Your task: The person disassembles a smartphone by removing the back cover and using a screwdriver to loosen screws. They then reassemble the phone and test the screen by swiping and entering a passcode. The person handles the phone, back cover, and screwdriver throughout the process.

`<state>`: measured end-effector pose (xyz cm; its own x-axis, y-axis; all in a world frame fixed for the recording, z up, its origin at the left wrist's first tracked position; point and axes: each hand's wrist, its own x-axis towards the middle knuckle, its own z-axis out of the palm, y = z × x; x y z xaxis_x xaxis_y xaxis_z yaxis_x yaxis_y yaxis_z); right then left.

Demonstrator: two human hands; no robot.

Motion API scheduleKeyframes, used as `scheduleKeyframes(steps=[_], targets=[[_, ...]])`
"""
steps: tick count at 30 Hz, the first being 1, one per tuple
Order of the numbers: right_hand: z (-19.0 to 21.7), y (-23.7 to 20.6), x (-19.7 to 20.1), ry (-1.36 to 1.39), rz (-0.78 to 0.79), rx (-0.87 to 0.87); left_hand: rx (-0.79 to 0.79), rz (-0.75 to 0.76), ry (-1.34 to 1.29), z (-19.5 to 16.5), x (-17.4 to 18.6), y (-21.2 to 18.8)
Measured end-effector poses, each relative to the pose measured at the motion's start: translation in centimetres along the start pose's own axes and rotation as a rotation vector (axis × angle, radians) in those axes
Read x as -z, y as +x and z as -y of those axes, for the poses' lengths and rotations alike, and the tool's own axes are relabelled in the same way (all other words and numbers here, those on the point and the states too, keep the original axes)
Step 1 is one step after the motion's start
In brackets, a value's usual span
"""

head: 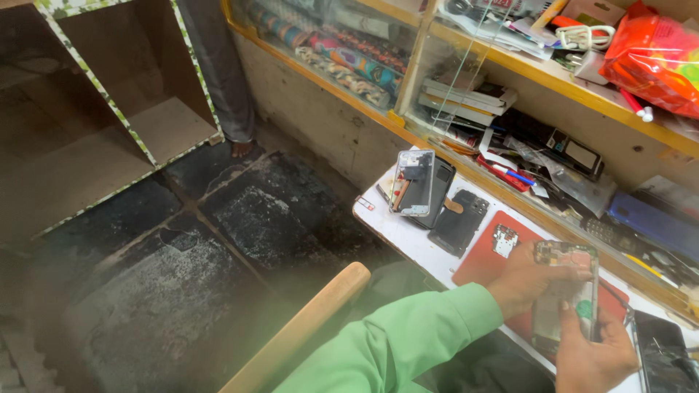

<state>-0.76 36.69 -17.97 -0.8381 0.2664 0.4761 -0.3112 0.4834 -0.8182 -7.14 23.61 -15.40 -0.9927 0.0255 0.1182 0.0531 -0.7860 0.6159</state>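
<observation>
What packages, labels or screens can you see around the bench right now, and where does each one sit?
Orange-red plastic bag: top right shelf, crinkled and shiny.
Dark phone screen: bottom right on the bench, black, rectangular.
Opened phone: held in left hand and right hand, with a round green sticker.
Small white label: bench's left edge, with red marks.
Flat boxes: stacked behind the glass, pale.

Green sleeve, red mat, white table, orange bag, black floor.
</observation>
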Motion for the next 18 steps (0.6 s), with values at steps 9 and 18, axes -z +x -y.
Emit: scheduleKeyframes(steps=[9,18], targets=[[-0.8,-0.1,-0.4,0.071,0.003,0.019,-0.021,-0.108,0.045,0.0,0.1,-0.3],[-0.5,1.1,0.1,0.365,0.107,-0.159,-0.016,-0.031,0.157,-0.8,1.6,-0.4]])
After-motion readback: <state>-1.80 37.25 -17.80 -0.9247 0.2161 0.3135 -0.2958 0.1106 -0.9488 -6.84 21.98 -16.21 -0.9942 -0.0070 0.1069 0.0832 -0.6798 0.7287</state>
